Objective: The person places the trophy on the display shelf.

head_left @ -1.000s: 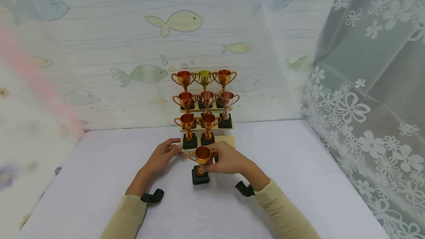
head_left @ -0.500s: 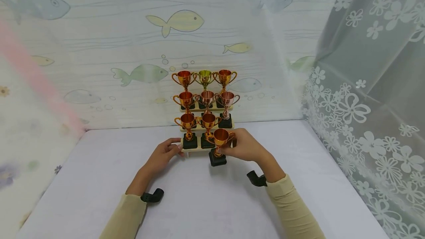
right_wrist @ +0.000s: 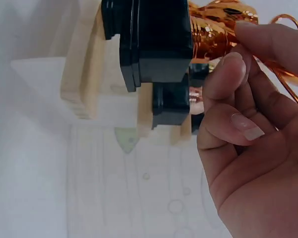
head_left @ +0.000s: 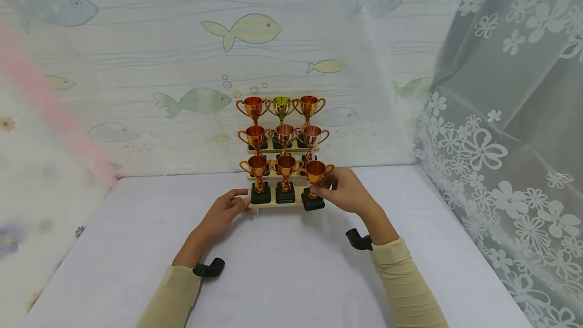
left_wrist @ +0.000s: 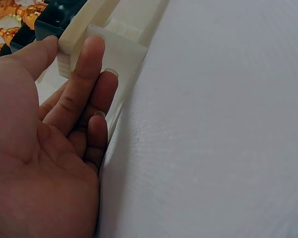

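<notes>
A three-tier stand with pale wooden shelves [head_left: 298,195] carries small two-handled trophy cups in rows. My left hand [head_left: 225,212] holds the left end of its lowest shelf. In the left wrist view the thumb touches the wooden board [left_wrist: 87,22], and the other fingers lie against the whitish support [left_wrist: 121,54]. With my right hand [head_left: 347,190] I pinch the stem of an orange-gold trophy [head_left: 316,172], slightly tilted, at the right end of that shelf. In the right wrist view its black base [right_wrist: 161,42] sticks out in front of the board [right_wrist: 79,69].
Two more orange-gold trophies stand on the lowest shelf, the nearer being the middle trophy [head_left: 285,194]. Behind, the upper tiers hold further cups, among them a pink trophy [head_left: 312,136] and a yellow-green trophy [head_left: 281,107]. A white cloth [head_left: 282,277] covers the table; a fish-print curtain [head_left: 136,54] hangs behind.
My right hand has carried the trophy right and away from me, from in front of the stand to the lowest shelf's right end. The left hand has stayed in place.
</notes>
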`<state>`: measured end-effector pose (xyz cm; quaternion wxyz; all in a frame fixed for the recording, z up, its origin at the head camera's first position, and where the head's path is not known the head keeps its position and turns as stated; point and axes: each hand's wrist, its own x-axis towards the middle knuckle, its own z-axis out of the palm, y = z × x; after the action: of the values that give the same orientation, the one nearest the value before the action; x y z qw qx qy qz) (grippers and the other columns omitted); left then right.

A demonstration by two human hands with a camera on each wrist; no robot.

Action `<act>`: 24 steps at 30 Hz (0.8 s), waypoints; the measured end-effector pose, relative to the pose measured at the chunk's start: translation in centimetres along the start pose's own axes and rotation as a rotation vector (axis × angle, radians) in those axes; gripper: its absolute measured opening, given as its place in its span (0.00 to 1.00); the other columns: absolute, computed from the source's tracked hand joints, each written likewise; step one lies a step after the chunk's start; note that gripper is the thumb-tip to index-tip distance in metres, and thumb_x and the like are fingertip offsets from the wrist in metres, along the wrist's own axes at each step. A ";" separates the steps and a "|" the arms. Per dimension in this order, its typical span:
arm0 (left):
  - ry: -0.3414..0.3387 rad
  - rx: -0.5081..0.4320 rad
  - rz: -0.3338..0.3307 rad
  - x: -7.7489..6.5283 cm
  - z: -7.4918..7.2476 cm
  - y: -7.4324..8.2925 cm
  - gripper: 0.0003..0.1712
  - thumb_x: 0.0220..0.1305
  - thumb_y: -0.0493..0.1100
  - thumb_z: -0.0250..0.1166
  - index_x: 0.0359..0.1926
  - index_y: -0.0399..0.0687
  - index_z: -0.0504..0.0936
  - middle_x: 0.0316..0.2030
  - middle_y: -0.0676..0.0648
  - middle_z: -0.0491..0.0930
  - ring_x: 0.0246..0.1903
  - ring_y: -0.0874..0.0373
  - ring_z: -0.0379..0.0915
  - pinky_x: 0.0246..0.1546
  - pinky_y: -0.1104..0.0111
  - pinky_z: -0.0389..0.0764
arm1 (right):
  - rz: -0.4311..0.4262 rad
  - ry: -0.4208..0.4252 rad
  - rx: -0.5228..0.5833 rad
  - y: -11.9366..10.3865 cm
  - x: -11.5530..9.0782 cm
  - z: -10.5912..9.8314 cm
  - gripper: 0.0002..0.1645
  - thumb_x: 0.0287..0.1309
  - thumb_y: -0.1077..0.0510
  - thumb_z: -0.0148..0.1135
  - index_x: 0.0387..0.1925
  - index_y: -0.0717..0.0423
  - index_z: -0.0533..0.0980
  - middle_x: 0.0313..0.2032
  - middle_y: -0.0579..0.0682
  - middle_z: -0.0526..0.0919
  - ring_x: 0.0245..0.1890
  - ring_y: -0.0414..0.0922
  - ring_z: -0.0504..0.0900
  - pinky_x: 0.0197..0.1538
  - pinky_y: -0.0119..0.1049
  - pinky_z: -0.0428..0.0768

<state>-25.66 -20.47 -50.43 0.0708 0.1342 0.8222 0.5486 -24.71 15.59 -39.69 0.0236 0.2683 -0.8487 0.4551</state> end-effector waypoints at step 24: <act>0.007 0.015 -0.005 0.0 0.0 0.0 0.30 0.70 0.62 0.58 0.66 0.54 0.70 0.35 0.50 0.87 0.45 0.54 0.81 0.54 0.56 0.63 | 0.053 0.166 0.012 2.6 1.2 2.0 0.07 0.59 0.58 0.69 0.40 0.54 0.83 0.34 0.47 0.87 0.32 0.44 0.82 0.34 0.40 0.79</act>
<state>-25.71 -20.49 -50.41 0.0683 0.1310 0.8269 0.5426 -26.51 14.62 -42.51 0.0800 0.2074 -0.8479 0.4813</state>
